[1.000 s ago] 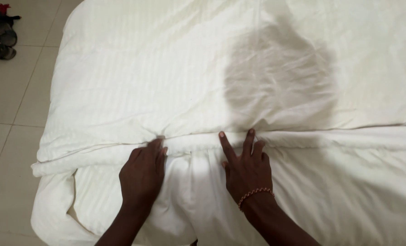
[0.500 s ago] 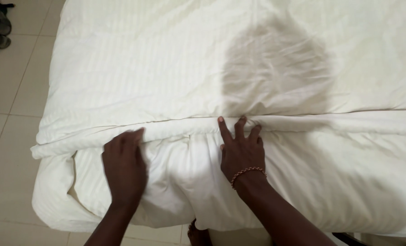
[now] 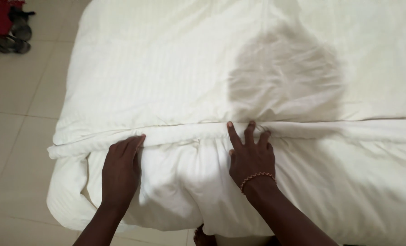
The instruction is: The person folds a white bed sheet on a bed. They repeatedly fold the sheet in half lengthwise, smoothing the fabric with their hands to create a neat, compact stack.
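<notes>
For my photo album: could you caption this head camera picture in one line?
Left hand and right hand press flat along the folded edge of a white duvet on a bed.

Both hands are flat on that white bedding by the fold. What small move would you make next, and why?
Probably slide the left hand outward along the fold toward the bed's corner. The sheet below the fold is bunched and wrinkled between the two hands, and the right hand already presses on the fold, so it could anchor the cloth.

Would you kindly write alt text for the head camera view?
Two bare hands, left hand and right hand, press flat on a folded white duvet edge across a bed. Sandals lie on the tiled floor.
</notes>
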